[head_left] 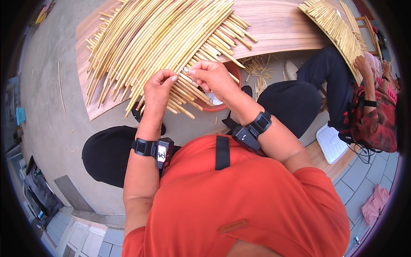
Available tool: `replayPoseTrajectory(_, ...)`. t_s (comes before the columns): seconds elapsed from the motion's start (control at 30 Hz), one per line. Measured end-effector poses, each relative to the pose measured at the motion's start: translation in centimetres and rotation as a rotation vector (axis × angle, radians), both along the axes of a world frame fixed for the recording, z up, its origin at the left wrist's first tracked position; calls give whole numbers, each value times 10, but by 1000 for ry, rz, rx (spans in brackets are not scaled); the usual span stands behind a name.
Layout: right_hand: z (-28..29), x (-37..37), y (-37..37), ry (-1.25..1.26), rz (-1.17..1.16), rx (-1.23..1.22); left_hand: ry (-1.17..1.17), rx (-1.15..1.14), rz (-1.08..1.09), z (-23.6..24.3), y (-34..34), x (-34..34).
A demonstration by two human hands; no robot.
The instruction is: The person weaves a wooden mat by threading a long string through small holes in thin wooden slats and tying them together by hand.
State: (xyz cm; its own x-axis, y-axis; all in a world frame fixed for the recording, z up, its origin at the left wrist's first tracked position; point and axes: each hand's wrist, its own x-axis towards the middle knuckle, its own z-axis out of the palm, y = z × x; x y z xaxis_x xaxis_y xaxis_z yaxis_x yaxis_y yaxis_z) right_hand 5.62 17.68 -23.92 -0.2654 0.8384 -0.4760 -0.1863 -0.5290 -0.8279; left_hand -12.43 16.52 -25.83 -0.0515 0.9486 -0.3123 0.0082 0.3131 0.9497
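Note:
A mat of long, pale yellow reed sticks [150, 43], crossed by thin strands, lies on the wood-topped table [269, 30] and overhangs its near edge. At the mat's lower edge my left hand [159, 88] has thumb and finger closed at the stick ends; what they hold is too small to make out. Just right of it my right hand [212, 79] pinches a small whitish piece [186, 70] against the sticks, its exact kind unclear. Both wrists wear black strapped devices.
A reddish tub [205, 108] with white material sits under the mat, near scattered short offcuts [257, 68]. At right, a co-worker in plaid [372, 128] holds another reed mat [325, 32]. A white ridged tray [332, 143] and pink cloth [374, 203] lie at lower right.

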Motion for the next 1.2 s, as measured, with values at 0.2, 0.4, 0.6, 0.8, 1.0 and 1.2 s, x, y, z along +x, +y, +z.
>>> replayPoseTrajectory(0.2, -1, -6, 3, 112, 2, -110, 10, 5, -31, 3, -2, -2)
replayPoseTrajectory(0.4, -4, -10, 4, 118, 53, -98, 39, 6, -53, 8, -3, -2)
replayPoseTrajectory(0.6, -7, -19, 5, -171, 152, -17, 120, 29, -68, 7, -3, -2)
replayPoseTrajectory(0.8, -7, -18, 6, -152, 155, 45, 138, 23, -56, 5, -4, -2)
replayPoseTrajectory(1.0, -28, -23, 4, -322, 121, 246, 128, 46, -105, -4, -2, -6)
replayPoseTrajectory(1.2, -29, -25, 4, -348, 117, 255, 53, 49, -115, 5, -3, -6)
